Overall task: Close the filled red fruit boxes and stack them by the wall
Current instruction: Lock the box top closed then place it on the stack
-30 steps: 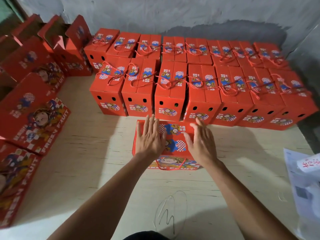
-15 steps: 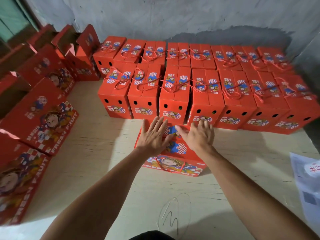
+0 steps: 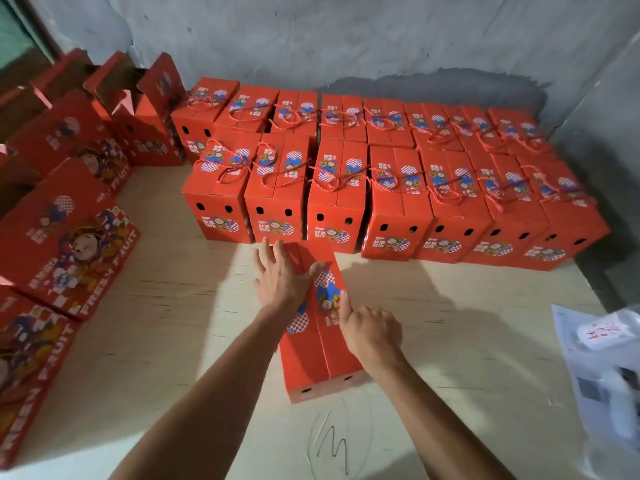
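A closed red fruit box [image 3: 320, 327] lies lengthwise on the pale counter [image 3: 173, 323], its far end just short of the front row of closed boxes [image 3: 381, 206] stacked along the grey wall [image 3: 346, 39]. The left hand [image 3: 282, 277] rests flat on that far end, fingers [image 3: 265, 252] spread. The right hand [image 3: 369, 329] grips the box's right edge, fingers curled, thumb on top. More red cartons [image 3: 65, 237] stand left of the box.

We count seven closed boxes [image 3: 337, 195] in the front row, and about eight behind, though that end blurs. One box [image 3: 320, 344] lies under our two hands [image 3: 282, 278]. Bags [image 3: 602, 368] at right: count unclear.
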{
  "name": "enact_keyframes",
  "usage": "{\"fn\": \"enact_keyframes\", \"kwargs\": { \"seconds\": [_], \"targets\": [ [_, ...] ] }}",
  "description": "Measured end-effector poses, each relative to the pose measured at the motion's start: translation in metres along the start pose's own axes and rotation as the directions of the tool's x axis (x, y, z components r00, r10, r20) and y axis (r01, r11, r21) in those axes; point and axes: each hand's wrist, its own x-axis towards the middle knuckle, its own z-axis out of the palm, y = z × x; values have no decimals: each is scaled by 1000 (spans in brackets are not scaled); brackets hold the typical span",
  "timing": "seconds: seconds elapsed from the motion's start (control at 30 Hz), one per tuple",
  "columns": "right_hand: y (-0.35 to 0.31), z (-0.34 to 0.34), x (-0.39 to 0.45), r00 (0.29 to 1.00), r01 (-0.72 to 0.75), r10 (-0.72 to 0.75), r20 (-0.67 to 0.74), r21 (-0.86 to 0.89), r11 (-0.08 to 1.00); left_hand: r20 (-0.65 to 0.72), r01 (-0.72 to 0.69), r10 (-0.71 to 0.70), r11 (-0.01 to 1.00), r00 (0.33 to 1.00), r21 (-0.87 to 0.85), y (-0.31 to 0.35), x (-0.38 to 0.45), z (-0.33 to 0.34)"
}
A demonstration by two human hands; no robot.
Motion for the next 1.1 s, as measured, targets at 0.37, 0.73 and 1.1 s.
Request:
{"fn": "enact_keyframes", "kwargs": {
  "seconds": [0.37,0.73,1.1],
  "targets": [
    [-27,31,-43,969,-220,73,236,688,691,177,99,7,807,984,-582,-37,-9,-35],
    [-30,45,-42,964,95,202,-170,937,336,77,263,-262,814,962,-518,-70,-53,-38],
    [-97,-54,-39,961,22,-275,-16,1000,20,-207,-405,356,868,911,-288,13,-78,-127]
  ]
}}
